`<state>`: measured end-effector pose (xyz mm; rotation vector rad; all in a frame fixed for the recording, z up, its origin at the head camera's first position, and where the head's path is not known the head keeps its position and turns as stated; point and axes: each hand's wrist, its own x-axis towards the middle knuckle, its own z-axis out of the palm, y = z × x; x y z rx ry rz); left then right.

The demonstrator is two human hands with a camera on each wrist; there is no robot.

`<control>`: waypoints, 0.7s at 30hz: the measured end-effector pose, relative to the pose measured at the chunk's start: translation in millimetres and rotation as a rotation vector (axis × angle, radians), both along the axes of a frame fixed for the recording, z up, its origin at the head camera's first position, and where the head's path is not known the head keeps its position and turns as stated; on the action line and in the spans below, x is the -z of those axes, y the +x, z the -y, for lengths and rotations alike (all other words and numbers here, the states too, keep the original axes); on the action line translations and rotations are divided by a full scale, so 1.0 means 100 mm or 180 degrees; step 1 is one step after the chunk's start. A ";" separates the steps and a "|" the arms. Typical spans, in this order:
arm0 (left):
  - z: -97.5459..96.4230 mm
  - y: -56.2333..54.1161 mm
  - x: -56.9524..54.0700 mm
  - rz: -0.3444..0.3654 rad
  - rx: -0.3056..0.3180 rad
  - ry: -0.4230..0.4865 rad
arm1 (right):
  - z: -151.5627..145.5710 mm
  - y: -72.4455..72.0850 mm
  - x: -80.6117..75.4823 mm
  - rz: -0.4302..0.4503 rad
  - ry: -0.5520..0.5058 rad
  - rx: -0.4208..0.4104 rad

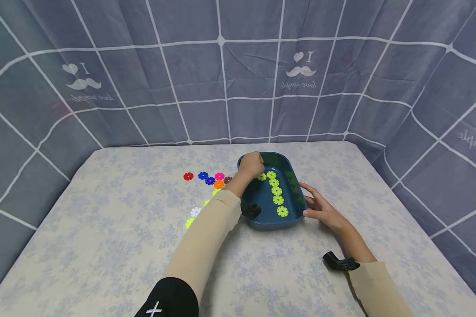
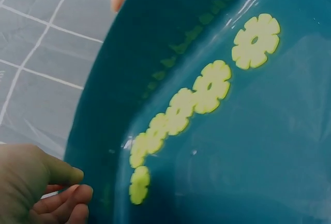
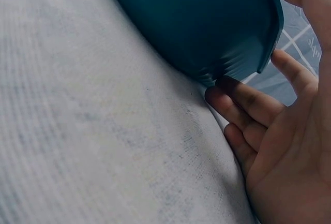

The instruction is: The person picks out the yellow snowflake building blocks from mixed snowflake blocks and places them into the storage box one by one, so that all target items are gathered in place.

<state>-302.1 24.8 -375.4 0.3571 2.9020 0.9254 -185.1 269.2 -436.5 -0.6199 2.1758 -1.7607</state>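
A dark teal plastic basin [image 1: 262, 218] stands on the table. Inside it several yellow-green flower-shaped discs [image 1: 276, 191] lie in a bent row along the right and far sides. My left hand [image 1: 251, 165] is over the basin's far left part, beside the row's last disc [image 2: 139, 185]. In the left wrist view its fingers are curled, thumb near forefinger, with nothing visible between them. My right hand [image 1: 319, 207] holds the basin's right side, thumb near the front corner. In the right wrist view its fingers [image 3: 248, 100] touch the outer wall low down.
Left of the basin lie more flower discs: red [image 1: 188, 176], blue [image 1: 210, 180], pink [image 1: 219, 176], orange [image 1: 219, 184], brown, white [image 1: 196, 211] and yellow-green [image 1: 189, 223]. My left forearm partly covers them. A grey-blue checked curtain [image 1: 254, 88] hangs behind the pale patterned table [image 1: 123, 229].
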 end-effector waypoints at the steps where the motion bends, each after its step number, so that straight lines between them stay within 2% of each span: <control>1: 0.02 0.00 -0.02 -0.0015 0.0016 0.0045 | 0.00 0.00 0.00 -0.0001 0.0002 0.0003; 5: 0.11 0.03 -0.08 -0.0050 0.0079 0.0252 | -0.01 0.00 -0.01 -0.0021 -0.0030 -0.0014; 10: 0.25 0.09 -0.14 -0.0006 0.0050 0.0599 | -0.01 0.00 -0.02 -0.0023 -0.0031 -0.0010; 16: 0.40 0.14 -0.14 -0.0021 -0.0012 0.0910 | 0.01 0.01 -0.02 -0.0024 -0.0018 0.0017; 21: 0.50 0.17 -0.12 -0.0068 -0.0031 0.0997 | 0.02 0.02 -0.01 -0.0029 -0.0038 0.0017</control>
